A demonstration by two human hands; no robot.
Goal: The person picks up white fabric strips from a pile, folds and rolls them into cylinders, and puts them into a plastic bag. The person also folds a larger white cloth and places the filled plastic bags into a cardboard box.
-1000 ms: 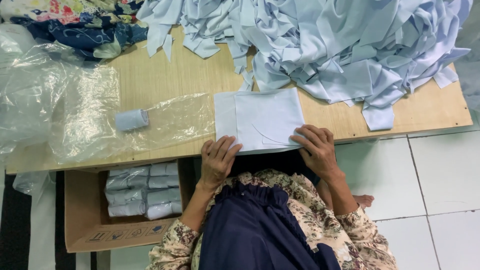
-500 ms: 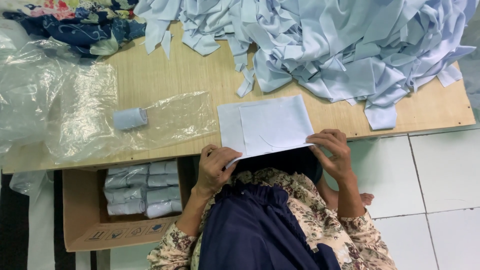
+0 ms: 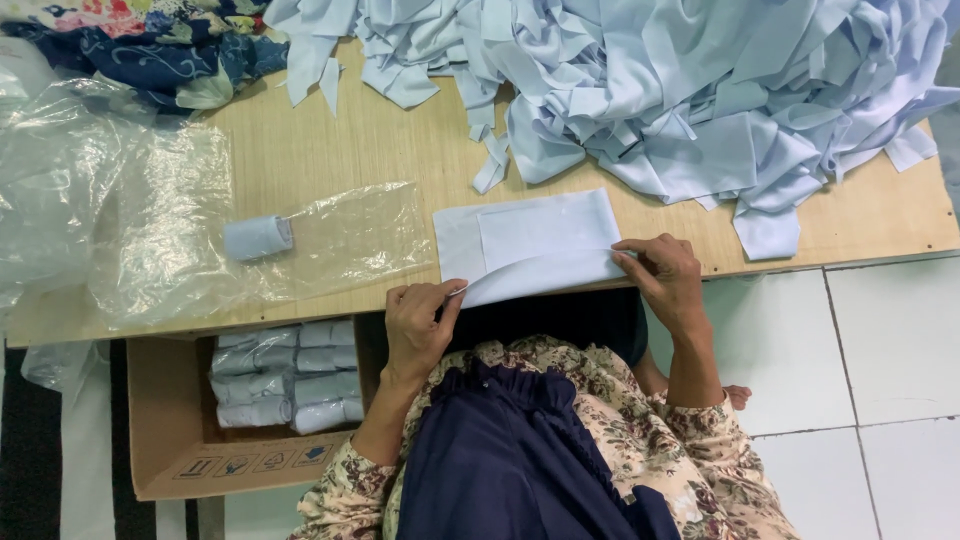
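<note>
- My left hand (image 3: pixel 420 325) sits low and close to my body, palm down, knuckles toward the camera.
- Its thumb and forefinger are pinched together at the upper right, the other fingers curled loosely under.
- My left forearm runs down and left from the wrist, the sleeve ending above it.
- My right hand (image 3: pixel 665 275) lies further forward and to the right, fingers bent, fingertips pressed down and pointing left.
- My right wrist is straight, the forearm dropping almost vertically toward my lap.
- Both hands are well apart.
</note>
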